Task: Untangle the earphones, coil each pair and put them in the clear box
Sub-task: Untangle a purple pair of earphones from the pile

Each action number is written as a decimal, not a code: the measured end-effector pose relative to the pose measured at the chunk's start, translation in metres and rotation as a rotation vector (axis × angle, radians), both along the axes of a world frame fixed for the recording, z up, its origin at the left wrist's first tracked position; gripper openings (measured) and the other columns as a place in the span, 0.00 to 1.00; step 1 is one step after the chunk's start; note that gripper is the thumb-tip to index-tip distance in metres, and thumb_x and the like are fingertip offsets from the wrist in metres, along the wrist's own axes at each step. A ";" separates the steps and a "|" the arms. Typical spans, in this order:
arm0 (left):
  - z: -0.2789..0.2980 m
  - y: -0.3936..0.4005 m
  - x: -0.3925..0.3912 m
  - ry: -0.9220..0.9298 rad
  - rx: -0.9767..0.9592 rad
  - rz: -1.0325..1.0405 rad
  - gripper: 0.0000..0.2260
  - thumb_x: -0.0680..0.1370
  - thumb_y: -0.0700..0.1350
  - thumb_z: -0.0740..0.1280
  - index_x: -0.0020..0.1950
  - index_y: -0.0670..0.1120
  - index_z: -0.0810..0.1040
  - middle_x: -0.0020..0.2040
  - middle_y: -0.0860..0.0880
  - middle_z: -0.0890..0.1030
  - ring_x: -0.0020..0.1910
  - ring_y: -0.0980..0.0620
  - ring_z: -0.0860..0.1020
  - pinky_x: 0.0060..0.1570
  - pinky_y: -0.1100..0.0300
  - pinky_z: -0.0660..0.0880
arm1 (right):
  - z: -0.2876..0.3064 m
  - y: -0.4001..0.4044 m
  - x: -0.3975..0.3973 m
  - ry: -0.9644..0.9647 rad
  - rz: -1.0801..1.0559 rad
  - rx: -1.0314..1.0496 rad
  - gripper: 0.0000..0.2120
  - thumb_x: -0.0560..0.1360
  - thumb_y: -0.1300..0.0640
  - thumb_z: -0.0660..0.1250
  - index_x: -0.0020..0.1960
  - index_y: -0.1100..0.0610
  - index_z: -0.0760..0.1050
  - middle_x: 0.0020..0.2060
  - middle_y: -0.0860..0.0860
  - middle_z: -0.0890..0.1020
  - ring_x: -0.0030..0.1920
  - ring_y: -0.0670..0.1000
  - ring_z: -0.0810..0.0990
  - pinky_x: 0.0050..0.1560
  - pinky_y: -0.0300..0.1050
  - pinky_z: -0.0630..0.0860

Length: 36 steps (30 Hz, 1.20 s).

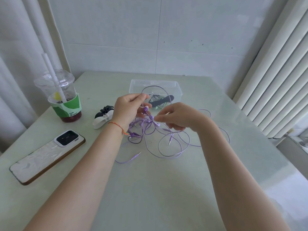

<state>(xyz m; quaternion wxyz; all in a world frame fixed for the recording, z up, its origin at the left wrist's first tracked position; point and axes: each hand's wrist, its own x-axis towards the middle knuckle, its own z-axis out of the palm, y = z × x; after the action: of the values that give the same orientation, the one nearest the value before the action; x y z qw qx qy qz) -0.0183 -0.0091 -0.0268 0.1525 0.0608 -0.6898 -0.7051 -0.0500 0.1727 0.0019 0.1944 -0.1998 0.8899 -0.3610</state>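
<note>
Head view: my left hand (130,109) pinches a purple earbud, right hand (176,116) pinches a strand; tangled earphones (150,130) sit mid-counter before the clear box (178,90). Best tease loops loose gently, no yanking.

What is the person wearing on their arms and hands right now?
Both forearms are bare, with no sleeves in view. The left wrist carries a thin red-orange string bracelet with a small multicoloured bit at one end. The right hand and wrist show no band, watch or glove. No rings are visible.

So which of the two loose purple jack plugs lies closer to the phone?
The jack plug at the tangle's near left edge; the other plug lies further right, inside a cable loop below the right hand.
</note>
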 end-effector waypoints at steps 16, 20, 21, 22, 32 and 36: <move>-0.005 -0.022 -0.015 0.055 0.071 0.539 0.08 0.74 0.49 0.64 0.36 0.51 0.75 0.33 0.53 0.78 0.35 0.50 0.76 0.39 0.47 0.77 | -0.003 0.008 -0.015 0.248 -0.618 -0.451 0.18 0.81 0.52 0.57 0.40 0.58 0.79 0.28 0.54 0.77 0.24 0.52 0.73 0.23 0.39 0.69; 0.000 -0.008 -0.007 -0.101 0.010 0.125 0.09 0.79 0.44 0.64 0.42 0.46 0.81 0.35 0.48 0.82 0.30 0.53 0.79 0.28 0.62 0.71 | 0.003 0.003 -0.008 -0.023 -0.496 -0.667 0.16 0.82 0.55 0.58 0.42 0.62 0.77 0.28 0.55 0.77 0.21 0.52 0.73 0.23 0.39 0.69; 0.001 -0.005 -0.004 -0.114 -0.041 0.017 0.08 0.78 0.45 0.65 0.44 0.46 0.83 0.38 0.47 0.83 0.33 0.52 0.80 0.31 0.62 0.73 | 0.003 0.002 -0.006 -0.069 -0.450 -0.696 0.15 0.82 0.55 0.59 0.42 0.62 0.77 0.29 0.56 0.78 0.22 0.53 0.75 0.24 0.40 0.71; 0.001 -0.003 -0.003 -0.110 -0.095 -0.072 0.06 0.78 0.47 0.67 0.47 0.47 0.84 0.42 0.47 0.84 0.38 0.53 0.80 0.36 0.61 0.74 | 0.004 0.000 -0.005 -0.102 -0.406 -0.714 0.15 0.82 0.55 0.59 0.43 0.62 0.77 0.30 0.56 0.78 0.24 0.53 0.76 0.25 0.40 0.72; -0.006 0.014 0.005 -0.115 -0.198 -0.631 0.14 0.74 0.42 0.74 0.58 0.41 0.78 0.40 0.45 0.83 0.38 0.44 0.81 0.51 0.59 0.78 | 0.009 -0.001 -0.001 -0.133 -0.342 -0.964 0.16 0.83 0.51 0.56 0.51 0.61 0.78 0.38 0.58 0.81 0.38 0.57 0.83 0.40 0.47 0.80; -0.011 0.001 -0.001 -0.202 -0.391 -0.334 0.02 0.76 0.40 0.71 0.43 0.43 0.81 0.31 0.50 0.80 0.22 0.53 0.72 0.27 0.63 0.70 | 0.005 0.003 -0.010 0.002 -0.513 -0.975 0.16 0.83 0.50 0.57 0.53 0.57 0.81 0.41 0.56 0.80 0.43 0.54 0.84 0.47 0.45 0.80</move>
<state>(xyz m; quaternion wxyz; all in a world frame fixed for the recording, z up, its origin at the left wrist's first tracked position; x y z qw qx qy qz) -0.0189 -0.0079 -0.0381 -0.0265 -0.0142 -0.8250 -0.5644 -0.0604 0.1759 0.0071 -0.0158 -0.0437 0.6398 -0.7672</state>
